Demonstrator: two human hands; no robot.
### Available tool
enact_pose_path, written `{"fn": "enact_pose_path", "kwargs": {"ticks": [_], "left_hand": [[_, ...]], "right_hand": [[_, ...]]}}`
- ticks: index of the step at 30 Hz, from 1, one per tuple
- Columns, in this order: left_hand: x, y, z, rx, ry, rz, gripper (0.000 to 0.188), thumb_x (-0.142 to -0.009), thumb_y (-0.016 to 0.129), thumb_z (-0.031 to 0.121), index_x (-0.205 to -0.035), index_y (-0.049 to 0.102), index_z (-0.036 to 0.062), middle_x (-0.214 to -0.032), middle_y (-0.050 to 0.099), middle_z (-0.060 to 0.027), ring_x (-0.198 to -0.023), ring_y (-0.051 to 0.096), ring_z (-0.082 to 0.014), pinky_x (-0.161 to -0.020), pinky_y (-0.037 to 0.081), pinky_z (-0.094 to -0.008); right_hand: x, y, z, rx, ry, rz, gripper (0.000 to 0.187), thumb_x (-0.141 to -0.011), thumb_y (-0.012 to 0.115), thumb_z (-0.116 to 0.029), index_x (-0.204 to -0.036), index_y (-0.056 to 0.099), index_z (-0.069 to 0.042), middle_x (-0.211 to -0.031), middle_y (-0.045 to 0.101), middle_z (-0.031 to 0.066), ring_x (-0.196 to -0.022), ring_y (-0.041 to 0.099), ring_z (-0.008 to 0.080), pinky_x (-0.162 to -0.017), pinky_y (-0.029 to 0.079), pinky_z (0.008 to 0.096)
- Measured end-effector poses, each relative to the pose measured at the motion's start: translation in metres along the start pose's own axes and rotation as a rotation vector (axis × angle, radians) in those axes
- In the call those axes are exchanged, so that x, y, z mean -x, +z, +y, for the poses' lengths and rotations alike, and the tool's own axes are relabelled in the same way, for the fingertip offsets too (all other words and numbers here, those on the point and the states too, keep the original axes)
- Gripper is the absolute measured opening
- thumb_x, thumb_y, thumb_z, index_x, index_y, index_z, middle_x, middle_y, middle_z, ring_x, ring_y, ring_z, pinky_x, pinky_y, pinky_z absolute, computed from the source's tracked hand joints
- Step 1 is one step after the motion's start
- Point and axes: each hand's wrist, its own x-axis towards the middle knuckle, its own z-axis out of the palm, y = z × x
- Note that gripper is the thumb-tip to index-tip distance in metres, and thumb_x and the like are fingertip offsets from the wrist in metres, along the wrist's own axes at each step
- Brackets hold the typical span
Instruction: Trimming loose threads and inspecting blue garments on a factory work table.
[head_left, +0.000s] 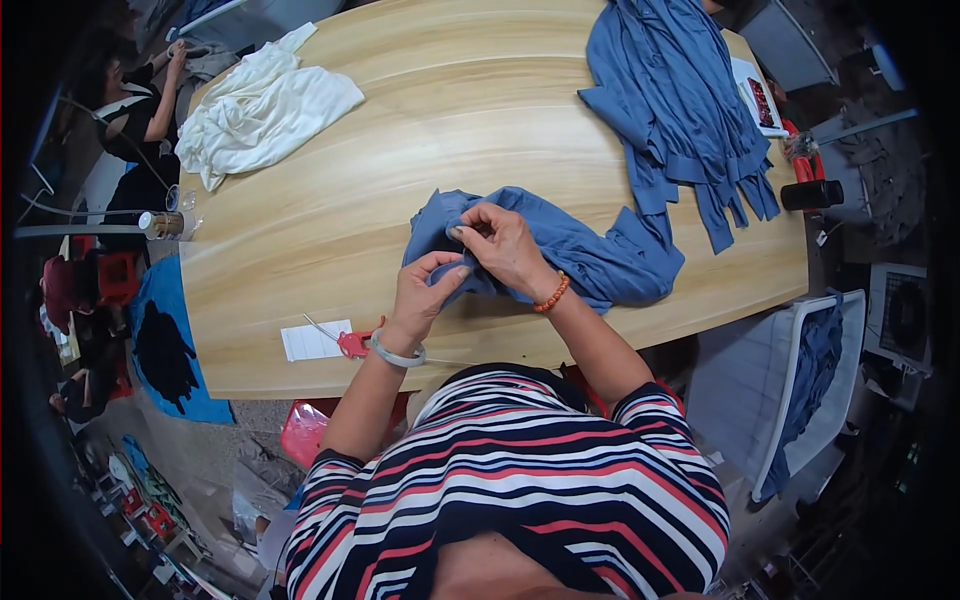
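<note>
A blue knit garment (600, 255) lies bunched on the table in front of me, stretching off to the right. My left hand (425, 290) pinches a fold of its near left end between thumb and fingers. Just above and to the right, my right hand (500, 245) is closed too, thumb and forefinger pressed together at the cloth; whether a thread or needle is between them is too small to tell. By my left wrist lie red-handled scissors (358, 342), partly over a white paper slip (312, 340).
White cloth (265, 110) lies at the table's far left, a pile of blue garments (670, 100) at its far right. A jar (160, 225) and a black cylinder (812, 194) stand by the edges. A white bin (790, 400) holds blue cloth. Another person (135, 105) sits far left.
</note>
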Motion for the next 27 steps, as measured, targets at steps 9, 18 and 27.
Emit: {"fn": "enact_pose_path", "kwargs": {"ticks": [9, 18, 27], "left_hand": [[0.002, 0.000, -0.004, 0.195, -0.102, -0.050, 0.013, -0.086, 0.061, 0.006, -0.099, 0.061, 0.0016, -0.089, 0.063, -0.0012, -0.078, 0.059, -0.0054, -0.073, 0.048, -0.0181], [-0.004, 0.001, 0.007, 0.299, -0.033, 0.081, 0.010, -0.090, 0.057, 0.008, -0.097, 0.060, 0.0024, -0.089, 0.063, -0.0007, -0.078, 0.058, -0.0047, -0.073, 0.047, -0.0180], [-0.011, 0.005, 0.000, 0.278, 0.006, 0.181, 0.010, -0.090, 0.055, 0.009, -0.096, 0.059, 0.0020, -0.087, 0.061, -0.0004, -0.078, 0.056, -0.0059, -0.073, 0.046, -0.0194]], "right_hand": [[-0.002, -0.006, 0.002, -0.185, 0.075, 0.002, 0.016, -0.083, 0.064, -0.012, -0.084, 0.060, 0.003, -0.073, 0.062, 0.0050, -0.056, 0.058, 0.0073, -0.052, 0.049, 0.0212], [0.005, -0.006, -0.004, -0.097, -0.063, -0.121, 0.013, -0.084, 0.063, -0.010, -0.084, 0.061, 0.003, -0.073, 0.057, 0.0030, -0.066, 0.051, 0.0050, -0.059, 0.044, 0.0216], [0.008, -0.007, -0.011, 0.009, -0.194, -0.085, 0.005, -0.085, 0.059, -0.004, -0.087, 0.059, 0.001, -0.074, 0.054, 0.0004, -0.066, 0.049, 0.0033, -0.058, 0.041, 0.0201]]}}
